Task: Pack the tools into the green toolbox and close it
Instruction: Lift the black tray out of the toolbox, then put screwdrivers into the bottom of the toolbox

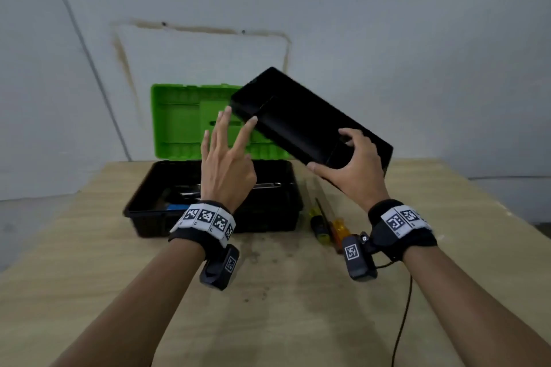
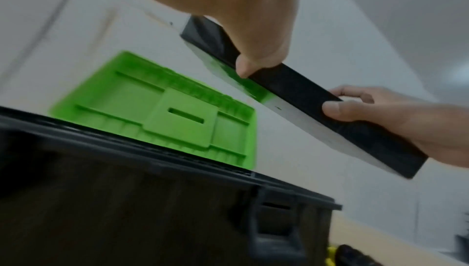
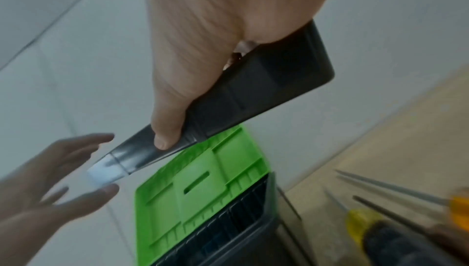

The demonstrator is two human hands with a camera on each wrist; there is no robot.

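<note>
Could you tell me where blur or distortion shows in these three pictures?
Head view: mostly sharp, wide-angle bending at the edges. Left wrist view: the green lid and toolbox base are smeared. Right wrist view: the left hand and screwdrivers are blurred, and glare whitens one end of the black tray.

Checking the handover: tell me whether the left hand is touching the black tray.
Touching. In the left wrist view a fingertip of the left hand presses the black tray on its edge; the right hand grips the tray's other end.
</note>
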